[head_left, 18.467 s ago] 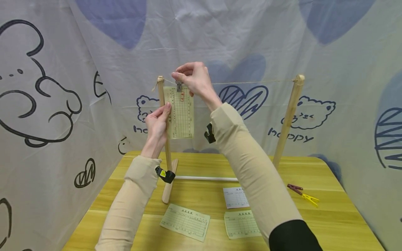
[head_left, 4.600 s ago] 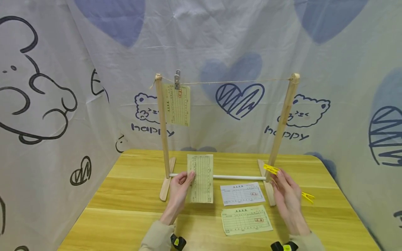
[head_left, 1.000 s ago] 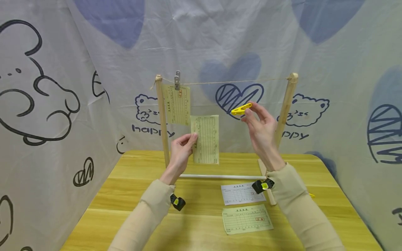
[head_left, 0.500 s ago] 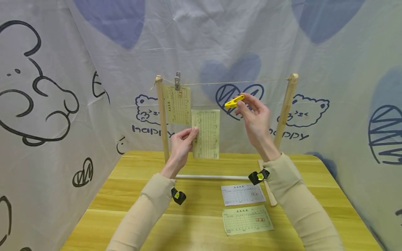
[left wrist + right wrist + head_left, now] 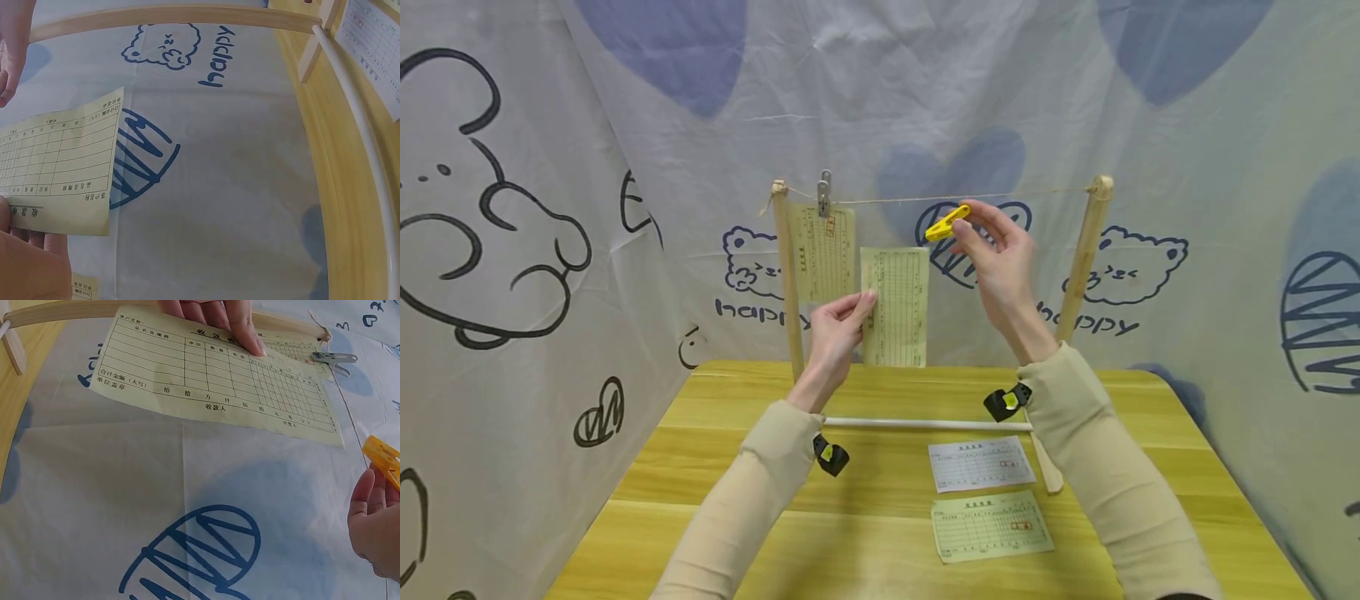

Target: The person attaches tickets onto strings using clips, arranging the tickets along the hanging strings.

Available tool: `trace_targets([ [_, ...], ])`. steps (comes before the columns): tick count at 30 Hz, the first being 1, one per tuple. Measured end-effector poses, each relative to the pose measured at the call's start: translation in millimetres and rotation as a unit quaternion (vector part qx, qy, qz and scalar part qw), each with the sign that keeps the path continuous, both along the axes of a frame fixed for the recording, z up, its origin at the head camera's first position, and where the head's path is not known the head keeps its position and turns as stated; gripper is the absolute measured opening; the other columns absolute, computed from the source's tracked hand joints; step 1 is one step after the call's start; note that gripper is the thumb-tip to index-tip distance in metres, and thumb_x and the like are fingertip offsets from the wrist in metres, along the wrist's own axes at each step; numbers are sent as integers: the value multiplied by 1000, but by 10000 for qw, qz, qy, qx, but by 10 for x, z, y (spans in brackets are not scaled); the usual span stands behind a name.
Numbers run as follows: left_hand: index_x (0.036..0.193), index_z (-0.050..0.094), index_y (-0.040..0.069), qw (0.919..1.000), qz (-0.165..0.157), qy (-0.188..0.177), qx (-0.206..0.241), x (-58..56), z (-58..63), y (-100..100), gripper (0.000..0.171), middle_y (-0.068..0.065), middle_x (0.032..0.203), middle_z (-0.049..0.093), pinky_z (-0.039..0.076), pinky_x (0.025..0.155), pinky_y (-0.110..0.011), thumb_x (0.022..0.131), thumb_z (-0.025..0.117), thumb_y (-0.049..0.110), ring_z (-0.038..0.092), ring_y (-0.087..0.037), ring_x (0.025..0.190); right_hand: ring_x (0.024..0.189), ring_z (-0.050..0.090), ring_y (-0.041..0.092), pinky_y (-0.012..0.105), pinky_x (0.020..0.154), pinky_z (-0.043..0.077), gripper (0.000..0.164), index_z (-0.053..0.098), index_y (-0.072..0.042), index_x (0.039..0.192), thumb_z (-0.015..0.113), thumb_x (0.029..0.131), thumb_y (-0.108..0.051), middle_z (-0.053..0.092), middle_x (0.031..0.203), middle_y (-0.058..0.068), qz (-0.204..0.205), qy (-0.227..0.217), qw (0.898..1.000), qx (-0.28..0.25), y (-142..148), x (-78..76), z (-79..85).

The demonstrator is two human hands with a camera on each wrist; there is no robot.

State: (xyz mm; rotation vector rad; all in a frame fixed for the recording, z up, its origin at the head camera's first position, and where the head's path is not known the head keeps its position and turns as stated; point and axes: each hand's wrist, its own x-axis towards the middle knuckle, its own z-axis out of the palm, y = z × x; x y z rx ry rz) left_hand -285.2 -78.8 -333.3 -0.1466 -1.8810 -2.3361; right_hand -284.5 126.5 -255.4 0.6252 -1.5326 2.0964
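My left hand (image 5: 838,337) pinches the left edge of a pale yellow receipt form (image 5: 897,308), held upright below the string (image 5: 910,200). In the right wrist view the form's (image 5: 212,381) printed table shows, with thumb and fingers gripping its heading edge. My right hand (image 5: 1003,267) pinches a yellow clothespin (image 5: 947,223) just above and right of the form's top corner, close to the string. Left of the held form, another yellow receipt (image 5: 823,250) hangs from the string by a metal clip (image 5: 824,193).
The string runs between a left wooden post (image 5: 788,283) and a right wooden post (image 5: 1086,250). A white bar (image 5: 917,424) joins their feet. On the wooden table (image 5: 700,517) lie a white form (image 5: 981,465) and a yellow form (image 5: 992,527). A patterned cloth hangs behind.
Earlier, both hands clipped the first receipt to the string. Since then the left hand has lifted a second form from the table, and the right has carried a yellow clothespin up and leftward.
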Motion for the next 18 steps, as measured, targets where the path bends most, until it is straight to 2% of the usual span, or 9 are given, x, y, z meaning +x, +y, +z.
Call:
trace_targets([
  [4,120,69,0,10000,24,63,-6,-9,39,13,32,-8,106,78,61,81,-25,96,69,21,71,-7,82,83,65,8,21,71,58,37,54,15,129,64,95,3,68,104,-2,-145,120,9997,132,-31,-33,48],
  [9,120,69,0,9999,91,63,25,-32,77,17,32,-10,111,77,61,80,-23,96,69,21,71,-5,82,80,66,7,20,69,57,34,58,14,125,65,94,3,68,104,-4,-325,247,9985,353,-61,-77,105],
  [13,119,69,0,9999,132,61,-17,-53,102,20,32,-5,104,79,60,77,-21,96,69,22,70,-5,80,83,68,8,21,68,57,31,60,12,123,66,94,2,68,104,-4,-355,371,9976,472,-82,-111,155],
  [18,119,69,0,9999,101,79,67,-78,132,28,32,8,88,78,59,70,-18,96,69,23,69,-4,75,88,72,12,25,66,58,23,67,1,116,68,93,1,73,103,-3,-254,495,9974,462,-108,-156,210],
])
